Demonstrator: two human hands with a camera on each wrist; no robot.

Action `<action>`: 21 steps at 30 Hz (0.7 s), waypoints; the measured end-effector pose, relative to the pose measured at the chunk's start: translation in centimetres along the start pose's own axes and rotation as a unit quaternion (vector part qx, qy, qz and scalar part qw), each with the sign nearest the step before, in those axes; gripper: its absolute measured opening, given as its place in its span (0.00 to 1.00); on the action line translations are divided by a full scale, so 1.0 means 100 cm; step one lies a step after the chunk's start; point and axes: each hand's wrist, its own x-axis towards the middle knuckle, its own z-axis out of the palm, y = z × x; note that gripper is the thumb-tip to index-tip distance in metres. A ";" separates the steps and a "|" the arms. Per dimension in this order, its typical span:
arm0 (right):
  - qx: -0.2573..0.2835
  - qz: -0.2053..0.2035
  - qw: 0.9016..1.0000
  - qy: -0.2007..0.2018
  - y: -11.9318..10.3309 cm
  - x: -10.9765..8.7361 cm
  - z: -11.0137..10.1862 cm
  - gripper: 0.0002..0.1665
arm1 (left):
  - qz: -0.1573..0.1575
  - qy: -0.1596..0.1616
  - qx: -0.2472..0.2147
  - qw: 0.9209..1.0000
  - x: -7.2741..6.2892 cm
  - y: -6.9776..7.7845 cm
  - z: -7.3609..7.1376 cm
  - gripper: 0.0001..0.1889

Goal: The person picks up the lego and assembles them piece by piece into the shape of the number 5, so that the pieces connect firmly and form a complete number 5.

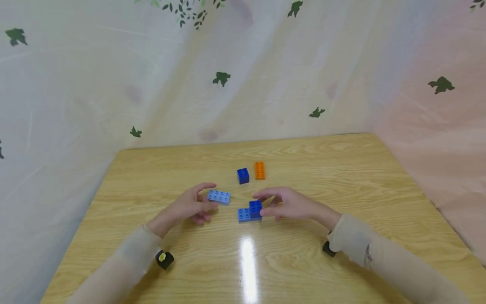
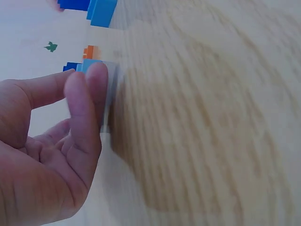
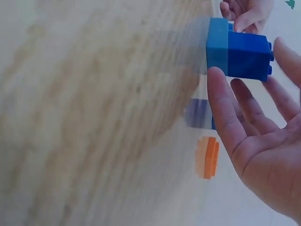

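Note:
A small dark blue brick (image 1: pixel 255 208) sits on the right end of a light blue brick (image 1: pixel 244 215) on the table. My right hand (image 1: pixel 286 203) is beside this pair with its fingers spread around the dark blue brick; the right wrist view shows no grip on the stacked dark blue brick (image 3: pixel 248 55). To the left, my left hand (image 1: pixel 190 204) is held loosely bent at the near end of a second light blue brick (image 1: pixel 219 196). In the left wrist view its fingers partly cover that brick, so contact cannot be told.
Farther back on the wooden table (image 1: pixel 322 169) stand a second dark blue brick (image 1: pixel 243 175) and a flat orange brick (image 1: pixel 260 170). A pale cloth (image 1: pixel 265 97) with green bird shapes hangs behind the table.

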 end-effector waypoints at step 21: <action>0.022 0.018 0.999 0.014 -0.002 0.000 0.004 0.26 | -0.041 0.010 -0.029 0.999 0.004 -0.008 0.003 0.36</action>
